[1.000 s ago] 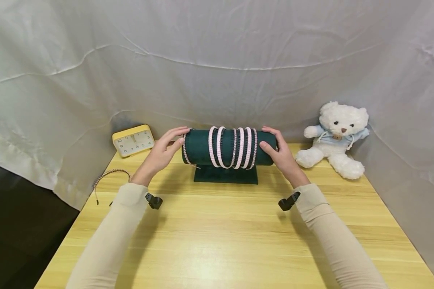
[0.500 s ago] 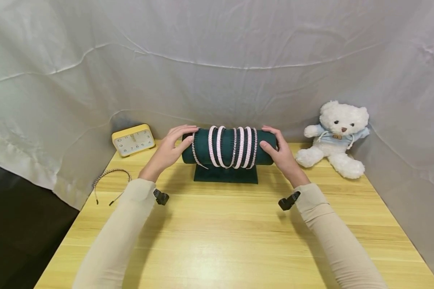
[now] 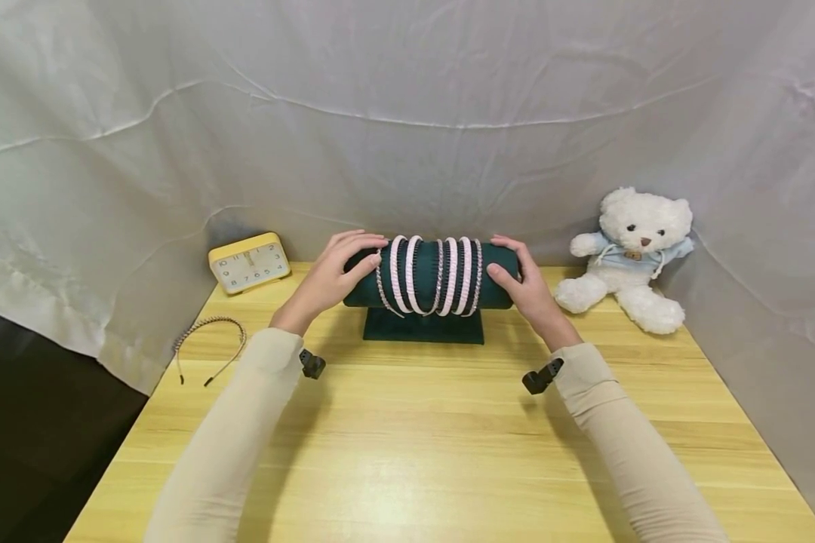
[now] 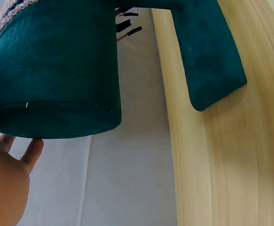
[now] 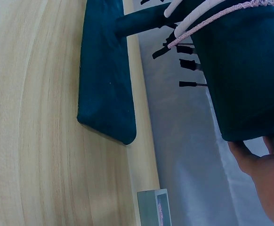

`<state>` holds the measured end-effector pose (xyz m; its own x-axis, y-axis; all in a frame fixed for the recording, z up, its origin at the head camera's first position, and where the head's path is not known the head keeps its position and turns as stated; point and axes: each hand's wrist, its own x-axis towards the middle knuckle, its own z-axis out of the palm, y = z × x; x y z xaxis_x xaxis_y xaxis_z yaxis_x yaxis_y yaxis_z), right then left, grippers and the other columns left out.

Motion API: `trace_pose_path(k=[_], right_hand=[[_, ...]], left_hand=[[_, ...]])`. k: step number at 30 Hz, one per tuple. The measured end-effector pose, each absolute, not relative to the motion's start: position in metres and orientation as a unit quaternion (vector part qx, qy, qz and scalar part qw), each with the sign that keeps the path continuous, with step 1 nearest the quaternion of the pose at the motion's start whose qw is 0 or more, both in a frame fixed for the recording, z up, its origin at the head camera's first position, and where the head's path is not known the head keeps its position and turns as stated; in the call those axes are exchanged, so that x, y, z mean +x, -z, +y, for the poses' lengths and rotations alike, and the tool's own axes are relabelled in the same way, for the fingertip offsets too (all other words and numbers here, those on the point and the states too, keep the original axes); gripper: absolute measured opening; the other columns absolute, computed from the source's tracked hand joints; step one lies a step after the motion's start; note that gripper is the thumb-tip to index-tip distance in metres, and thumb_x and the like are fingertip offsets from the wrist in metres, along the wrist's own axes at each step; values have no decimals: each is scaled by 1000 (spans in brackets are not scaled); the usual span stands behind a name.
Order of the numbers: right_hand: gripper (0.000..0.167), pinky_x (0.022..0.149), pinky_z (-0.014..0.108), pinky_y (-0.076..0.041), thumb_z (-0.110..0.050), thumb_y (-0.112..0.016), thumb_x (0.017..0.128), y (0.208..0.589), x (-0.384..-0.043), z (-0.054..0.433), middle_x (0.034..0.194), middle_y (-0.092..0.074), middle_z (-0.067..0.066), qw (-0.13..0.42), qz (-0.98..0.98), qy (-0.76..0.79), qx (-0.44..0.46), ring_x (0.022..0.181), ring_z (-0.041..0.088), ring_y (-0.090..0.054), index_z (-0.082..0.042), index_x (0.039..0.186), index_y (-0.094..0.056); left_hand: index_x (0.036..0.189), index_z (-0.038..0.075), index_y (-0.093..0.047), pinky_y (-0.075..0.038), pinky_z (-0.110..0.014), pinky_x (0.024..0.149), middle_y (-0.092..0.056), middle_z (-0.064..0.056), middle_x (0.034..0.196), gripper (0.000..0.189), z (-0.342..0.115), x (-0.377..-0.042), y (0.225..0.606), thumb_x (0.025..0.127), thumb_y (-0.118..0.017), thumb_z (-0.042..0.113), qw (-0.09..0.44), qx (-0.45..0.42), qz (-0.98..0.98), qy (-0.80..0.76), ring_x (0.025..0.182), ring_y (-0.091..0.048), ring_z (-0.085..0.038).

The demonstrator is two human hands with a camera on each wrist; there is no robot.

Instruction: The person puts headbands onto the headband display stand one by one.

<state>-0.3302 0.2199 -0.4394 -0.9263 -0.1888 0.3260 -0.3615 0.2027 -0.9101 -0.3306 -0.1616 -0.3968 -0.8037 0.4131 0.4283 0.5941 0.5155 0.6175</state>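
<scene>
A dark green roll-shaped headband stand point(image 3: 426, 264) sits at the back of the table, its flat base point(image 3: 424, 328) below. Several headbands, some pale pink point(image 3: 410, 279) and some thin and braided, arch over the roll. My left hand point(image 3: 333, 275) holds the leftmost braided headband point(image 3: 383, 292) against the roll, thumb in front and fingers over the top. At the roll's other end, my right hand point(image 3: 530, 290) grips it with the thumb in front. In the right wrist view, dark headband tips point(image 5: 189, 65) stick out behind the roll point(image 5: 245, 70).
A loose braided headband point(image 3: 209, 322) lies on the wooden table point(image 3: 407, 437) at the left. Behind it stands a yellow clock point(image 3: 250, 262). A white teddy bear point(image 3: 641, 256) sits at the back right. Grey curtain point(image 3: 407, 136) hangs behind the table.
My left hand has moved to the right along the roll, and the leftmost braided headband has slid with it, closer to the pale pink ones. My right hand has stayed in place.
</scene>
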Motion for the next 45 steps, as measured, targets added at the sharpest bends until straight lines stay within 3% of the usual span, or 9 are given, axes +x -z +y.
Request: trace_pose_path(k=[11,17,27,33,37,41,45], right_hand=[[57,115,25,-40,-23,-63,111,439,-330,219,178,-32,5,72,-771,-606,180,162,27,-35,-13,163,-43],[55,115,25,-41,-22,-62,112,439,-329,220,178,-32,2,67,-767,-612,179,161,28,-35,-15,163,-43],[58,119,31,-39,-23,-62,112,437,-328,219,178,-32,1,65,-769,-610,177,162,28,-34,-11,164,-40],[57,123,38,-38,-25,-64,111,438,-329,218,178,-33,1,64,-775,-604,173,163,27,-33,-16,163,-43],[58,124,40,-37,-25,-63,111,439,-330,218,177,-33,0,65,-773,-606,176,163,26,-33,-13,164,-42],[57,122,35,-38,-24,-63,111,440,-330,219,178,-32,2,66,-771,-608,177,162,25,-33,-14,163,-42],[56,124,39,-37,-25,-62,112,440,-330,220,177,-33,1,69,-773,-605,175,163,25,-33,-16,163,-43]], left_hand=[[150,21,-67,-26,-58,133,-63,-3,156,39,-163,-331,397,113,-60,33,114,-287,-865,394,160,-35,-29],[151,15,-65,-28,-61,130,-59,-9,159,39,-177,-326,397,115,-57,29,133,-271,-855,422,154,-40,-33],[150,13,-65,-42,-60,120,-59,-10,157,42,-241,-318,406,117,-53,35,129,-193,-866,443,143,-53,-32],[151,13,-63,-42,-63,120,-60,-16,152,43,-289,-303,420,117,-52,37,102,-138,-888,428,138,-56,-35],[151,10,-63,-47,-56,115,-63,-16,147,44,-318,-292,429,116,-54,36,100,-109,-905,399,131,-58,-29],[148,8,-65,-50,-38,105,-65,-16,144,44,-341,-282,438,116,-56,36,90,-92,-921,368,122,-58,-23],[147,3,-64,-50,-38,94,-68,-22,134,42,-359,-276,448,116,-56,31,67,-88,-934,339,119,-62,-33]])
